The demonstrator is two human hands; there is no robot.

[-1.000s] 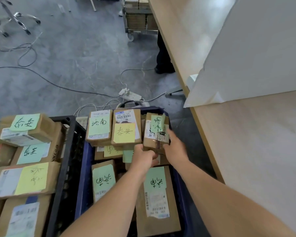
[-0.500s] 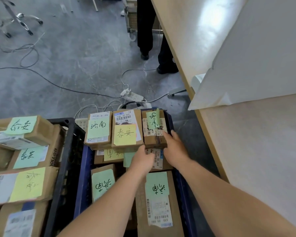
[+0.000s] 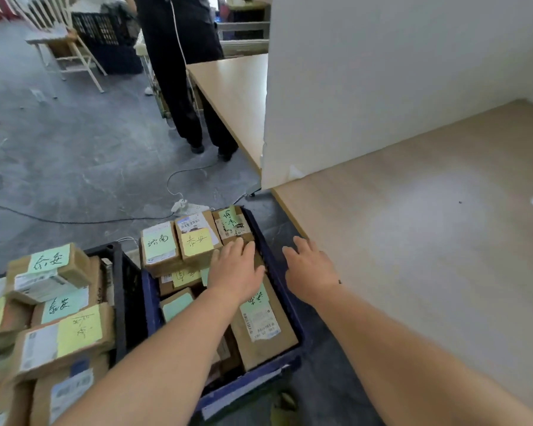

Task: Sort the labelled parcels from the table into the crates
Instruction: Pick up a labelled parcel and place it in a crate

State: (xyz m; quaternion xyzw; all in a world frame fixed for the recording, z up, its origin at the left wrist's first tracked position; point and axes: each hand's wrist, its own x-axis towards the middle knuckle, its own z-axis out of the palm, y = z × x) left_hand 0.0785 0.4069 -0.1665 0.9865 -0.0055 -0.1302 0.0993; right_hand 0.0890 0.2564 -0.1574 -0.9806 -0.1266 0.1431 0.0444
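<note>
A blue crate (image 3: 273, 262) on the floor holds several brown cardboard parcels with green and yellow handwritten labels. A small parcel with a green label (image 3: 232, 224) lies at the crate's far right corner. My left hand (image 3: 234, 272) hovers flat over the parcels just in front of it, fingers apart, holding nothing. My right hand (image 3: 313, 272) is open over the crate's right rim, beside the table edge, also holding nothing. A black crate (image 3: 120, 272) to the left is heaped with more labelled parcels (image 3: 48, 269).
A light wooden table (image 3: 428, 241) stretches along the right, with a white upright panel (image 3: 382, 72) on it. A person in dark trousers (image 3: 182, 72) stands at the table's far end. Cables and a power strip (image 3: 186, 207) lie on the grey floor beyond the crates.
Both hands have let go of the small green-labelled parcel, which now rests at the crate's far right corner. My right hand has drawn back towards the table. The view has tilted up.
</note>
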